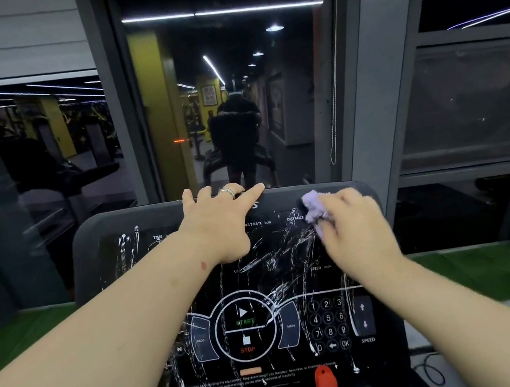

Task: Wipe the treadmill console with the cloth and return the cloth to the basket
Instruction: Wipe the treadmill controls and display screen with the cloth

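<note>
The treadmill console point(142, 226) stood directly before the person, its dark glossy panel streaked with white, foamy runs of cleaner from the upper readouts down to the warning text along its bottom edge. The left hand point(218, 220) lay over the top middle of the console, palm down, its fingers straight and spread, their tips hooked over the upper rim; a silver ring point(227, 193) sat on one finger. The right hand point(353, 229) was at the upper right of the panel, near the DISTANCE readout, its fingers curled around a bunched lilac cloth point(315, 208) and pressing it against the screen; only the wad poking out past the knuckles showed, and the hand was slightly blurred. Lower on the panel were the round START and STOP control point(245, 326), a number keypad point(329, 324) to its right, and speed arrows point(363, 315) beyond that. A red safety key point(326, 384) stuck up at the bottom edge. Behind the console a dark window point(229, 100) reflected the gym interior and ceiling lights, with green turf point(488, 274) on the floor either side. The basket was not in view.
</note>
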Available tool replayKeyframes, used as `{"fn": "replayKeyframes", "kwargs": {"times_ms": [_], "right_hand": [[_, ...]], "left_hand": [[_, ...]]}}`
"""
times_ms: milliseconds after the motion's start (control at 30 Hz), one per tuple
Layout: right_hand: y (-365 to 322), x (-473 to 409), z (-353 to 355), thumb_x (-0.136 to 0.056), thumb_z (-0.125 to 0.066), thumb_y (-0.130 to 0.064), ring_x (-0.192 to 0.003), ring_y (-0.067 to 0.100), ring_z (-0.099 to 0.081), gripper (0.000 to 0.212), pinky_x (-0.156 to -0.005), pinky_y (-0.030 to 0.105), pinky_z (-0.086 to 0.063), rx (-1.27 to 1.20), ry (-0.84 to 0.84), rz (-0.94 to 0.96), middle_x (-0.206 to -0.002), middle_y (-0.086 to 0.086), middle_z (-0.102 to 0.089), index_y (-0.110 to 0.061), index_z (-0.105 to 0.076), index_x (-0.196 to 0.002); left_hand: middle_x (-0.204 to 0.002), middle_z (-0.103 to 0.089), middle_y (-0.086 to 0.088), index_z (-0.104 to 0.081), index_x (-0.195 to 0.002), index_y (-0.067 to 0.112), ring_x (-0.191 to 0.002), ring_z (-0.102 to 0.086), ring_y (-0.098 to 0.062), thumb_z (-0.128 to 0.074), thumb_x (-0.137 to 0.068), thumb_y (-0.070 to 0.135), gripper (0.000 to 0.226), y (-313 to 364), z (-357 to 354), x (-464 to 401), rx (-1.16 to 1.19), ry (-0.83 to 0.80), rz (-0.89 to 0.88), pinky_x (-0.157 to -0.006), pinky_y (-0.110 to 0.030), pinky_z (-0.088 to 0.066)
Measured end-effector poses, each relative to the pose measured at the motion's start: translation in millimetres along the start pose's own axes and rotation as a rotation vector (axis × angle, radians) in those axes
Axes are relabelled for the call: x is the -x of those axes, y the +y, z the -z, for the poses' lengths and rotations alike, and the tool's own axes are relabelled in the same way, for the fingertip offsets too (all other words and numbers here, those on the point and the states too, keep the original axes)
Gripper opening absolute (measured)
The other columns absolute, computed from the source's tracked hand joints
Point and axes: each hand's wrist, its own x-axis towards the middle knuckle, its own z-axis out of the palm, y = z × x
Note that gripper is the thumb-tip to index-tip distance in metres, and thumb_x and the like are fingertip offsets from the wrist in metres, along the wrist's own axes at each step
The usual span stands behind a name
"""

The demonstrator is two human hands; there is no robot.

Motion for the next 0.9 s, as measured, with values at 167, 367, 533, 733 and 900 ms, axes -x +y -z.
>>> {"fn": "replayKeyframes", "kwargs": {"times_ms": [167, 367, 533, 733, 900], "right_hand": [[-17, 44, -13, -0.082, -0.062, -0.014, -0.093, 0.026, -0.047, 0.036, -0.079, 0.041, -0.052, 0.003, -0.259, 0.409, -0.106, -0.003, -0.055, -0.033, -0.062, -0.113], [3, 7, -3, -0.088, -0.062, -0.018, -0.090, 0.030, -0.051, 0.022, -0.078, 0.036, -0.041, 0.007, -0.014, 0.010, -0.099, 0.000, -0.054, -0.028, -0.066, -0.107], [-18, 53, -13, -0.084, -0.050, -0.016, -0.093, 0.025, -0.045, 0.036, -0.076, 0.042, -0.053, -0.024, -0.325, 0.405, -0.106, -0.004, -0.053, -0.036, -0.062, -0.111], [6, 17, -5, -0.086, -0.065, -0.018, -0.087, 0.033, -0.051, 0.022, -0.072, 0.037, -0.043, -0.009, 0.011, 0.025, -0.099, 0.002, -0.055, -0.025, -0.066, -0.106], [-15, 50, -8, -0.078, -0.063, -0.008, -0.090, 0.026, -0.048, 0.037, -0.075, 0.040, -0.054, -0.007, -0.256, 0.405, -0.102, -0.004, -0.055, -0.029, -0.068, -0.108]], "left_hand": [[-0.162, -0.023, 0.009, 0.000, -0.156, 0.052, -0.147, -0.023, -0.036, -0.054, -0.085, 0.024, 0.094, 5, 2, -1, 0.002, 0.001, 0.011, -0.119, -0.071, -0.008], [-0.164, -0.021, -0.007, 0.009, -0.155, 0.054, -0.143, -0.029, -0.038, -0.055, -0.087, 0.034, 0.096, 15, 0, -5, -0.090, 0.003, -0.002, -0.120, -0.066, -0.012], [-0.164, -0.021, -0.002, 0.007, -0.155, 0.055, -0.142, -0.029, -0.037, -0.054, -0.086, 0.031, 0.095, 15, -1, -5, -0.084, 0.010, 0.008, -0.119, -0.066, -0.013], [-0.164, -0.022, -0.003, 0.007, -0.155, 0.055, -0.142, -0.029, -0.037, -0.055, -0.085, 0.030, 0.096, 15, -1, -5, -0.080, 0.012, 0.007, -0.119, -0.068, -0.012], [-0.164, -0.022, -0.002, 0.007, -0.154, 0.055, -0.141, -0.030, -0.037, -0.054, -0.085, 0.031, 0.096, 14, -2, -4, -0.081, 0.020, 0.005, -0.119, -0.067, -0.013]]}}
